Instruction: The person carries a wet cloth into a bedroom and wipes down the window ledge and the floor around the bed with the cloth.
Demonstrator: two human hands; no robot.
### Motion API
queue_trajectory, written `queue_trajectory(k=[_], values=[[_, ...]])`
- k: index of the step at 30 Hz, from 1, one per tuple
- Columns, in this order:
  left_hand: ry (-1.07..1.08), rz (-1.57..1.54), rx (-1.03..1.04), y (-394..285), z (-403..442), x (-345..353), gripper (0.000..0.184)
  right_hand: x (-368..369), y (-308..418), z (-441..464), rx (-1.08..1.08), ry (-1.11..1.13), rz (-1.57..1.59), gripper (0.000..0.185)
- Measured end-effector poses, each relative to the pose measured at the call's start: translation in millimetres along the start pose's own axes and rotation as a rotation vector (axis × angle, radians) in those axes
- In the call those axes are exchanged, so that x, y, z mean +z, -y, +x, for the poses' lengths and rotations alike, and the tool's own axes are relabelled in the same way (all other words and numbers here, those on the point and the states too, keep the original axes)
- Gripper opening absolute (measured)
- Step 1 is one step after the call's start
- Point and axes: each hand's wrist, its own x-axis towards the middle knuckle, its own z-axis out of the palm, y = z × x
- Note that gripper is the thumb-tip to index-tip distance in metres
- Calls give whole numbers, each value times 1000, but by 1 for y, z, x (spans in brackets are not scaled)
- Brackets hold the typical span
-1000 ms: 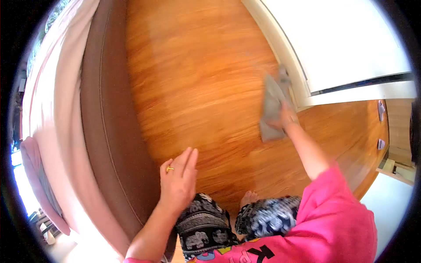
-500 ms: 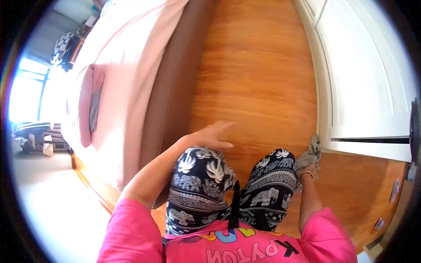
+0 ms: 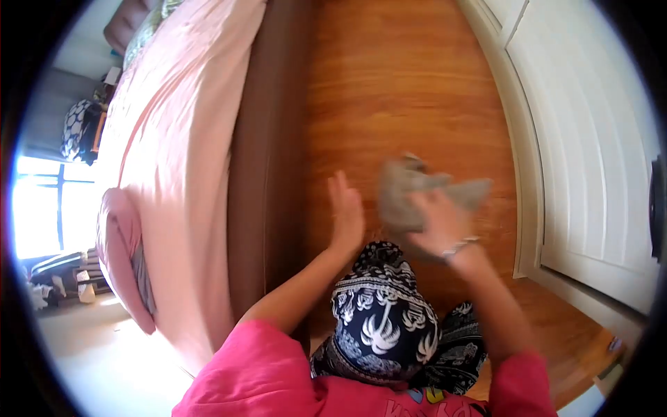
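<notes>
A crumpled grey-green cloth [image 3: 399, 198] is on the wooden floor [image 3: 410, 90] in front of my knees, smeared by motion. My right hand [image 3: 441, 222] is on top of it, gripping or pressing it, with a bracelet at the wrist. To the left, my left hand [image 3: 347, 215] is held with its fingers stretched out, empty, beside the bed's base. Whether its palm touches the floor I cannot tell. My patterned trousers [image 3: 382, 320] show just below both hands.
A bed with a pink sheet [image 3: 184, 167] and a brown base [image 3: 267, 139] runs along the left. White cabinet doors [image 3: 583, 139] and a pale baseboard [image 3: 517, 160] line the right. A window [image 3: 52, 201] is at far left.
My right hand has carried the cloth from beside the cabinet at right to the floor ahead of me. My left hand has turned to point forward. The view has shifted too.
</notes>
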Motion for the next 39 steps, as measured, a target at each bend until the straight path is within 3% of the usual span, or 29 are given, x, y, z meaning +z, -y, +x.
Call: queue_trajectory(k=[1, 3, 4, 6, 7, 8, 10, 11, 14, 16, 17, 19, 20, 22, 23, 25, 26, 28, 29, 31, 32, 34, 36, 38, 39], values=[[-141, 22, 35, 19, 2, -8, 69, 20, 19, 25, -108, 77, 56, 71], [-62, 64, -92, 56, 9, -15, 79, 99, 17, 79, -363, 178, 254, 76], [-49, 56, -103, 74, 18, -3, 79, 133, 1, 95, -349, 191, 254, 76], [-90, 435, -482, 99, 42, 24, 96, 162, -25, 117, -207, 189, 458, 65], [-127, 585, -544, 107, 58, 34, 110, 160, -43, 109, -58, 110, 532, 58], [-112, 581, -547, 106, 77, 40, 110, 144, -59, 95, 99, 29, 608, 50], [-397, 773, -579, 94, 121, 49, 109, 106, -93, 72, 302, 30, 822, 41], [-384, 772, -565, 88, 151, 45, 106, 89, -108, 58, 332, -11, 852, 40], [-333, 805, -338, 68, 257, 34, 97, 73, -151, 8, 451, -225, 975, 37], [-223, 868, -214, 44, 297, 64, 90, 56, -156, -16, 635, -318, 1103, 36], [-159, 880, -72, 35, 294, 85, 88, 49, -160, -27, 639, -333, 1106, 36], [-31, 819, 234, 23, 267, 133, 85, 40, -163, -40, 898, -506, 1126, 38], [124, 779, 284, 11, 243, 157, 88, 38, -165, -40, 898, -513, 1133, 38], [544, 687, 315, -25, 186, 193, 96, 38, -169, -40, 901, -698, 1033, 50], [647, 569, 385, -35, 157, 209, 98, 37, -169, -34, 903, -718, 1029, 50], [808, 467, 480, -51, 113, 237, 101, 37, -175, -13, 656, -650, 487, 66], [809, 460, 490, -59, 111, 247, 101, 48, -182, -5, 658, -658, 478, 66], [1111, 10, 201, -66, 116, 258, 93, 82, -198, 14, 936, -455, 545, 84], [1101, 6, 199, -57, 133, 255, 93, 96, -199, 27, 927, -452, 541, 84], [1162, -133, 574, -25, 193, 223, 79, 117, -182, 67, 866, -357, 104, 95], [1145, 227, 570, -64, 220, 156, 65, 98, -158, 92, 842, -354, 114, 95], [1223, 748, 410, -85, 271, 97, 41, 33, -104, 132, 994, 239, -80, 107], [1196, 925, 295, -92, 302, 38, 35, 51, -131, 123, 940, 147, -99, 105], [985, 992, 348, -86, 317, 1, 32, 66, -190, 105, 703, 44, -202, 92], [962, 970, 353, -93, 324, -11, 32, 50, -220, 101, 677, 121, -189, 83]])
